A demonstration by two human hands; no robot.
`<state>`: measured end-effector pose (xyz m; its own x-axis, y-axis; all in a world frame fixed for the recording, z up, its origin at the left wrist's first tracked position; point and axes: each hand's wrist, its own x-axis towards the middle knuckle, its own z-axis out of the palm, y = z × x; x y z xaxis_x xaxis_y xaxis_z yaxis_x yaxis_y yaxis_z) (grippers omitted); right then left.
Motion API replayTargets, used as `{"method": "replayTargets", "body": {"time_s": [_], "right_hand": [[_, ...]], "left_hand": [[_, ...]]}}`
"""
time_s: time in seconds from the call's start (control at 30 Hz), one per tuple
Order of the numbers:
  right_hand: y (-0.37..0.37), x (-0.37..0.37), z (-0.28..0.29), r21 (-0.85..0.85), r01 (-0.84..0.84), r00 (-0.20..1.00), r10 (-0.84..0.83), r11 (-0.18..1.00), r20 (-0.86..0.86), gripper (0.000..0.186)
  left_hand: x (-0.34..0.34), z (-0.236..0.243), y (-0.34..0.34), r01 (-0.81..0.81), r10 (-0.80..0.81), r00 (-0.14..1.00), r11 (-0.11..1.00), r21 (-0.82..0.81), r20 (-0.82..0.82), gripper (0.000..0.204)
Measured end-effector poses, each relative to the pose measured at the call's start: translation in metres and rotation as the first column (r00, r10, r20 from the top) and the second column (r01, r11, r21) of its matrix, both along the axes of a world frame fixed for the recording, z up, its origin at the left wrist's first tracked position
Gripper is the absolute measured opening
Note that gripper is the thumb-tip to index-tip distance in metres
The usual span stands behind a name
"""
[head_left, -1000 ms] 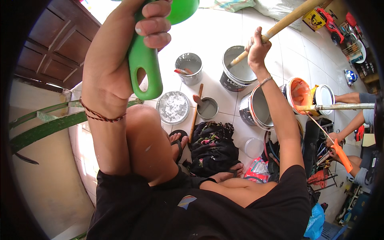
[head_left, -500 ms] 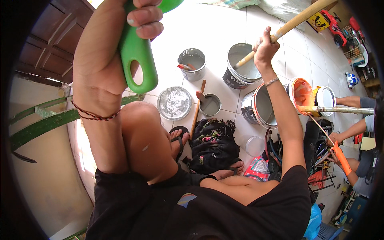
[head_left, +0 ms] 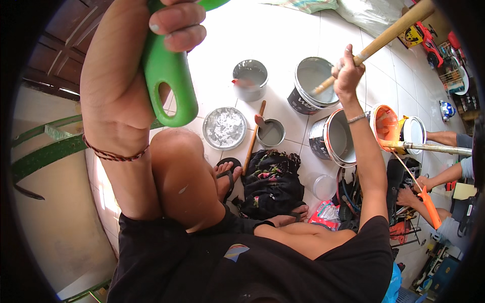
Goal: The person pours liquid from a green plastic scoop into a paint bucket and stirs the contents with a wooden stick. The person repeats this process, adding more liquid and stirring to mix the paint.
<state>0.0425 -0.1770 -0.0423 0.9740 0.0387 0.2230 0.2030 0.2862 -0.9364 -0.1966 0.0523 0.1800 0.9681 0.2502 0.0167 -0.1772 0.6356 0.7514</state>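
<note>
Close to the camera at the upper left, my left hand (head_left: pixel 179 25) is wrapped round a green plastic handle (head_left: pixel 178 98) with an oval hole at its end. What the handle belongs to is cut off by the top edge. My right hand (head_left: pixel 348 74) grips a long wooden stick (head_left: pixel 396 34), held at a slant. The stick's lower end reaches into a dark bucket (head_left: pixel 302 104) with grey paint inside. Left of that bucket stands a smaller grey bucket (head_left: pixel 250 93), where a reddish thing looks blurred.
A paint-smeared lid (head_left: pixel 225 129), a small grey pot (head_left: pixel 271 133) and a wooden-handled tool (head_left: pixel 252 144) lie near my feet, beside a black flowered cloth (head_left: pixel 273 177). Another grey-paint bucket (head_left: pixel 323 144) and an orange-lined bucket (head_left: pixel 385 123) stand right. A co-worker's hands (head_left: pixel 411 194) are near an orange-handled tool (head_left: pixel 430 208).
The buckets and my right hand with the stick appear slightly farther right. My left hand and the green handle have shifted a little left. The co-worker's hands have moved slightly left.
</note>
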Motion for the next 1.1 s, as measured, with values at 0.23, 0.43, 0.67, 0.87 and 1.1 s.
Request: {"method": "replayTargets", "body": {"time_s": [0.23, 0.43, 0.67, 0.87, 1.1], "right_hand": [[0.026, 0.041, -0.016, -0.011, 0.210, 0.953, -0.202, 0.978, 0.226, 0.058], [-0.023, 0.028, -0.007, -0.211, 0.230, 0.968, -0.201, 0.950, 0.149, 0.052], [0.010, 0.014, -0.011, 0.119, -0.059, 0.997, 0.053, 0.991, 0.049, 0.047], [-0.007, 0.053, -0.010, -0.048, 0.274, 0.938, -0.256, 0.961, 0.233, 0.053], [-0.019, 0.016, 0.004, -0.110, 0.155, 0.988, -0.157, 0.982, -0.010, 0.052]], "left_hand": [[0.006, -0.001, -0.009, -0.032, 0.031, 0.999, 0.998, -0.061, -0.025, 0.024], [-0.005, -0.009, 0.017, 0.070, -0.070, 0.998, 0.997, -0.033, -0.006, 0.024], [0.001, -0.014, 0.016, 0.078, -0.079, 0.997, 0.996, -0.030, -0.008, 0.024], [-0.001, -0.017, 0.021, 0.123, -0.124, 0.992, 0.992, -0.032, -0.015, 0.024], [-0.008, -0.015, 0.030, 0.121, -0.121, 0.992, 0.993, 0.006, -0.023, 0.024]]}}
